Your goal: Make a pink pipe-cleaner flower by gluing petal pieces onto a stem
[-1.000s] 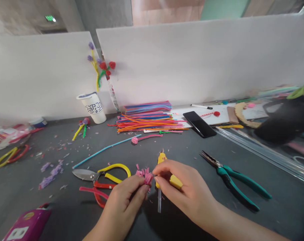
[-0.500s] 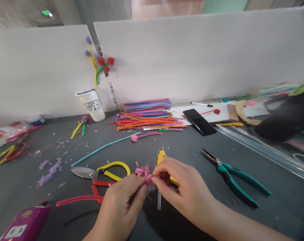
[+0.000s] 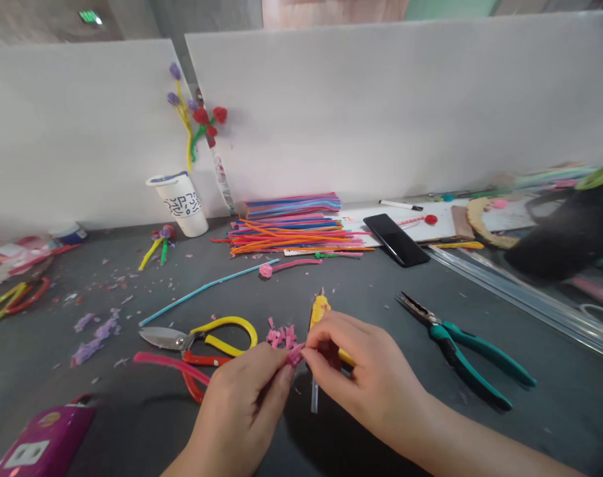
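The left hand (image 3: 246, 397) and right hand (image 3: 361, 371) meet at the near middle of the table (image 3: 475, 430), their fingertips almost touching. Between them is a small pink piece (image 3: 295, 356): the left thumb and forefinger are clamped on its left end, and the right thumb and forefinger are pinched together on its right end. A pink stem (image 3: 165, 361) juts out leftward from behind the left hand, passing over the red handle of the scissors (image 3: 182, 342); the hand hides whether it joins the piece. Pink scraps (image 3: 280, 335) lie just beyond the fingertips. The scissors lie left of these, blades pointing left. A yellow glue gun (image 3: 320, 306) sits partly hidden behind the right hand, its tip pointing far and a clear stick (image 3: 315, 397) showing at the near side. To the right lie green-handled pliers (image 3: 444, 331), well apart from the hand. Purple scraps (image 3: 97, 336) are scattered on the left, with a purple box (image 3: 46, 437) near them at the near left. Farther off are a blue stem (image 3: 209, 289), a pink flower (image 3: 266, 270), a heap of coloured stems (image 3: 291, 233), a phone (image 3: 395, 240) to its right and a white cup (image 3: 185, 207) to its left.
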A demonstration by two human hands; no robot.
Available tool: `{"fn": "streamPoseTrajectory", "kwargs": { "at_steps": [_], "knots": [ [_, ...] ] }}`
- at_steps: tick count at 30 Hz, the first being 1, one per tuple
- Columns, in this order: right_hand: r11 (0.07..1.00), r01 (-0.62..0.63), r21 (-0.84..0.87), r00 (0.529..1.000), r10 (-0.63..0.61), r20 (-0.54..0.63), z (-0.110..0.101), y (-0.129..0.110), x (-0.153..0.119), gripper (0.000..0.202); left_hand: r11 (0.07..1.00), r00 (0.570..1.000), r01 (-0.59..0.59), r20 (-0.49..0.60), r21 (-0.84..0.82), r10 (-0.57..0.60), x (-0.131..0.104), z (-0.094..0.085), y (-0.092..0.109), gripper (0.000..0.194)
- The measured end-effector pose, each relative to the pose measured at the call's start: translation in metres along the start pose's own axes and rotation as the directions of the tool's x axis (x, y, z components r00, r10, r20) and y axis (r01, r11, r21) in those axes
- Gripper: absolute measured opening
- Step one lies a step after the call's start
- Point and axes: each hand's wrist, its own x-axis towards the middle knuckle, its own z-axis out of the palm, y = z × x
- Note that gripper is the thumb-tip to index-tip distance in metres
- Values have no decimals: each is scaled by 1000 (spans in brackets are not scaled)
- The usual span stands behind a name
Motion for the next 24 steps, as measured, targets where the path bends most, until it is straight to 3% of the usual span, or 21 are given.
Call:
{"fn": "streamPoseTrajectory", "kwargs": {
  "at_steps": [10, 17, 20, 24],
  "knots": [
    [1000, -6, 16, 1000, 6, 4, -1, -2, -1, 13, 998, 998, -56, -44, -40, 54, 0, 0, -1, 15],
    [998, 43, 49, 999, -43, -12, -2, -7, -1, 14, 986, 998, 3, -54, -166, -12, 1, -4, 4, 20],
    [994, 73, 76, 997, -72, -14, -3, -7, -1, 14, 952, 993, 83, -56, -294, -104, 4, -7, 6, 21],
    [991, 93, 96, 996, -91, -20, -4, -4, -1, 9, 799, 945, 311, 74, -515, -320, 6, -9, 2, 25]
  ]
}}
